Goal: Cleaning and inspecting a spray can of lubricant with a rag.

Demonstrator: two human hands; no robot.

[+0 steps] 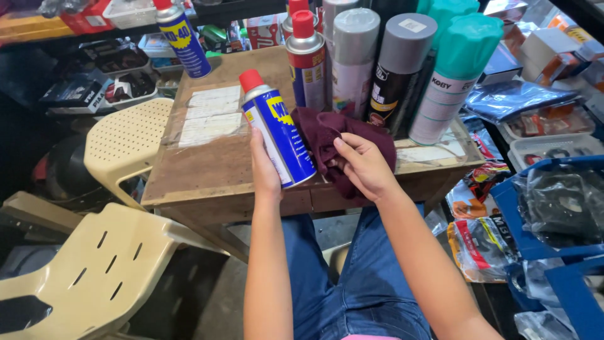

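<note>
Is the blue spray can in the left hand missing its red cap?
No, the blue spray can held in the left hand has its red cap on, while the right hand grips a maroon cloth.

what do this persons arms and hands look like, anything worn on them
Both forearms are bare: no sleeves, gloves or watch show. The left hand and right hand carry no visible rings, and the fingernails look short and unpainted.
</note>
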